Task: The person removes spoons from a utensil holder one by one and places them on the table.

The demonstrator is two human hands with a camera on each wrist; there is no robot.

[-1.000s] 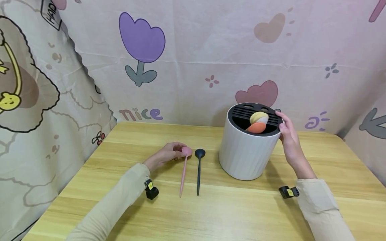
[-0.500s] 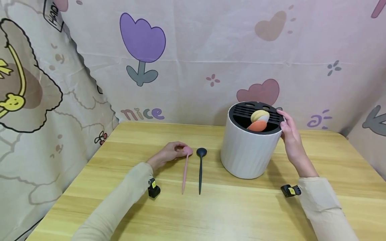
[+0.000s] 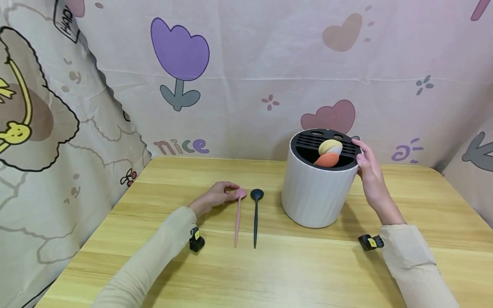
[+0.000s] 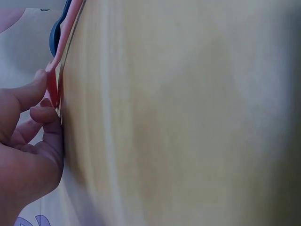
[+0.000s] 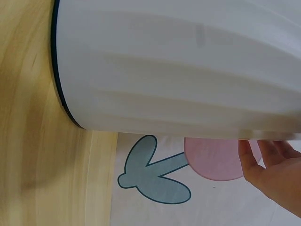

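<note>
At the table's middle lies a pink long-handled spoon, its bowl toward the back. My left hand pinches the edge of that bowl between thumb and fingers; the left wrist view shows the fingertips at the pink bowl. Just to its right a dark spoon lies parallel. A white ribbed utensil holder with a black slotted lid stands farther right. My right hand holds its upper right side, thumb and fingers at the rim. Yellow, white and orange utensil heads stick out of the large opening.
Wooden tabletop spreads around the things. A patterned cloth hangs right behind the table's back edge, and another cloth hangs along the left. Small black wrist cameras sit at both cuffs.
Both hands stay almost where they were. The pink spoon's handle end has swung slightly right, toward the dark spoon. The head view has shifted a little.
</note>
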